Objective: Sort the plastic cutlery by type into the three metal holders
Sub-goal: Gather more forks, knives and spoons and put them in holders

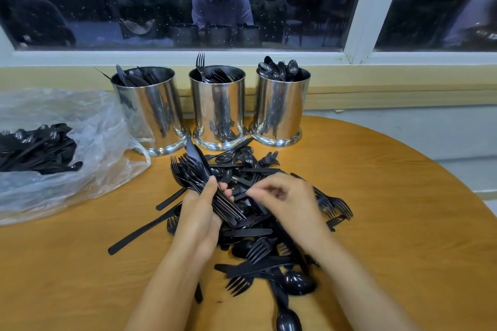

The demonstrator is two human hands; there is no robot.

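Table: A round wooden table [390, 223] carries the job. Its curved edge sweeps from behind the holders round to the near right.
Open room: Bare wood lies to the right of the heap and at near left. The far left is taken up by a bag.
Far edge: Three shiny cylindrical metal holders stand upright in a close row against the yellow ledge [403, 80] under a dark window [282, 0]. The left holder [150, 110] has knives, the middle holder [219, 107] forks and the right holder [279, 107] spoons.
Left side: A crumpled clear plastic bag [88, 148] lies open beside the left holder, with more black cutlery [37, 148] inside it.
Heap: A loose pile of black plastic cutlery [255, 244] sits at the table's centre, just near of the holders. Knives, forks and spoons cross at all angles in it.
Left hand: The left hand [200, 212] grips a bundle of black forks [196, 172], thumb over the handles, above the heap's left edge.
Bundle axis: Its long axis runs from near right to far left. The tines point far left towards the left and middle holders, and one knife blade pokes out beyond them.
Right hand: The right hand [285, 199] hovers over the heap's middle with curled fingers, fingertips close to the bundle's handles. It is blurred, and whether it pinches a piece cannot be told.
Strays: A lone black knife [142, 231] lies left of the heap, angled from near left to far right. A black spoon [289, 320] lies at the near edge of the frame, bowl nearest.
In the holders: One tall fork [200, 62] stands tines up above the middle holder's rim, and the spoon bowls also point up.
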